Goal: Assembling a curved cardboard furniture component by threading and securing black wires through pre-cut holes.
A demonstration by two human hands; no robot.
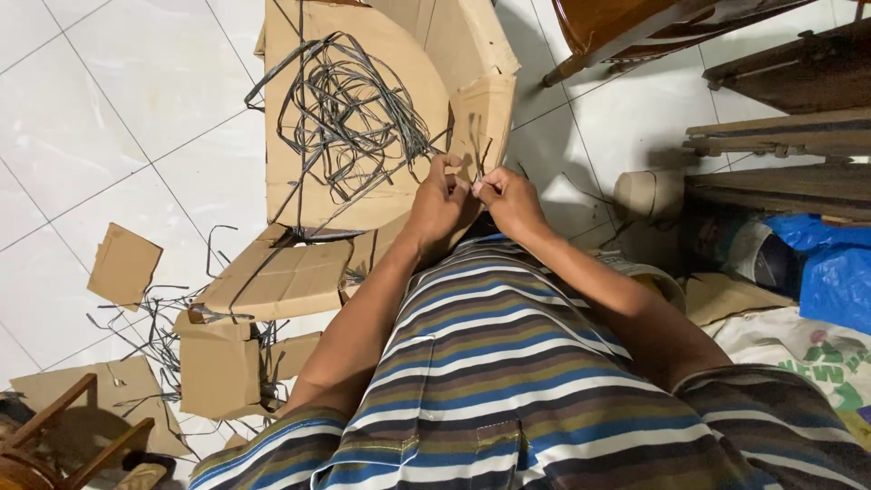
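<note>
Big brown cardboard sheet [381, 109] fills upper centre of frame, torn edges, curved cut line, creased flap at right. On it a loose tangle of thin grey strips [349, 109], looping and overlapping. Left hand [442, 201] and right hand [504, 195] meet at centre, fingertips touching, both pinching one strip end at the flap. Cardboard scraps [272, 281] lie lower left.

A white tiled floor [109, 118] carries everything. Flattened brown cardboard sheets [281, 277] and a small cardboard scrap [123, 265] lie on it, with dark strapping strips [150, 331] tangled among them. A blue plastic bag [830, 268] sits at the right edge.
</note>
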